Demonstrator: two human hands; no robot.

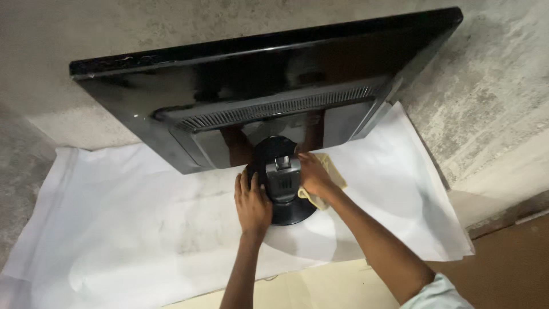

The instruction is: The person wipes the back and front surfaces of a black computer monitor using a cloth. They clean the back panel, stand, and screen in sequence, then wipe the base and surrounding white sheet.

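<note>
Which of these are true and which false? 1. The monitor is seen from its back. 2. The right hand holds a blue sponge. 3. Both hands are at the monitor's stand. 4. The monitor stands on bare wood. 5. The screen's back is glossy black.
1. True: the monitor shows its rear side with a row of vent slots.
2. False: the right hand holds a yellowish cloth, not a blue sponge.
3. True: the left hand and the right hand rest on either side of the black stand.
4. False: the stand sits on a white sheet spread over the surface.
5. True: the back is glossy black and shows reflections.
</note>
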